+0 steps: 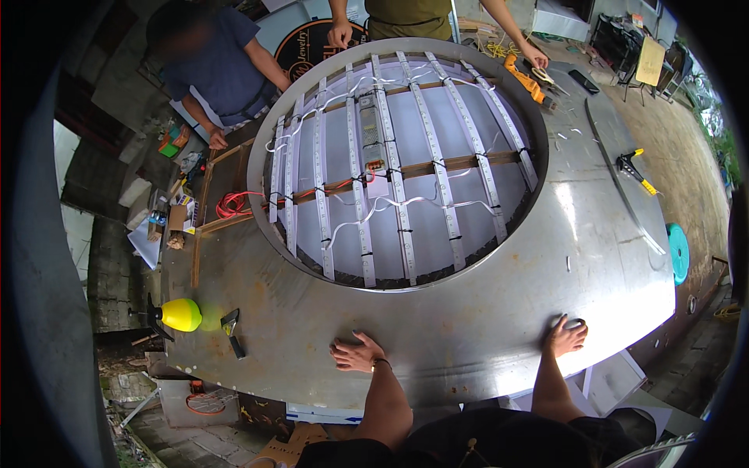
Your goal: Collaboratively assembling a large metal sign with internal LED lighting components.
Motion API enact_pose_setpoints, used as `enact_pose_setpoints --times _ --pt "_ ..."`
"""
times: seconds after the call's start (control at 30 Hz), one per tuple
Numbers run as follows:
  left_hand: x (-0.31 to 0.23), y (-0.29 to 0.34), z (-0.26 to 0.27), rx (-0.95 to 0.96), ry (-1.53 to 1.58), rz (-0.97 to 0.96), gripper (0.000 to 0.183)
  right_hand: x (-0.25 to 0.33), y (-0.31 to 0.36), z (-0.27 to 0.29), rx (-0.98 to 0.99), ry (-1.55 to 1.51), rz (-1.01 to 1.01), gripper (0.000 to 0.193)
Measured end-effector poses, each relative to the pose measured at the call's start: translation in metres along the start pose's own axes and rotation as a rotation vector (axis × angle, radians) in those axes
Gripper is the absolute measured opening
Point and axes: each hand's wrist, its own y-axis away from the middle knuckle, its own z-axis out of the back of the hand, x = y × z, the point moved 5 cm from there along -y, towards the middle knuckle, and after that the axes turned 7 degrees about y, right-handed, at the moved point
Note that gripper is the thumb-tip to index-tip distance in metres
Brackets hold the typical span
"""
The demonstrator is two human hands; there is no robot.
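Note:
My left hand (356,353) rests on the bare metal tabletop (484,327), thumb out and fingers apart, holding nothing. To the right, my right hand (568,336) leans on the same sheet near its front edge, fingers spread and nothing visible in its grasp. Beyond both hands lies a large round metal-rimmed light box (421,287), its open side up. White LED strips (402,210) run across it, joined by white wires and tied to wooden bars. A slim metal power supply (369,129) sits among the strips. Neither hand touches the light box.
A yellow-green spray bottle (181,314) and a scraper (232,333) lie left. Red cable (232,204) is coiled beside the rim. An orange tool (524,80), a phone (583,81) and a yellow-black tool (638,171) lie right. Two people (222,66) stand across the table.

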Motion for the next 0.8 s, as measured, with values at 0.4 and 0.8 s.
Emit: enact_pose_setpoints --times 0.4,0.8 --pt "0.005 0.0 -0.006 0.004 -0.013 -0.046 0.063 0.008 0.005 0.017 0.014 -0.046 -0.018 0.063" --pt "-0.001 0.001 -0.003 0.004 -0.001 -0.09 0.062 0.006 0.004 0.013 -0.028 -0.032 -0.018 0.058"
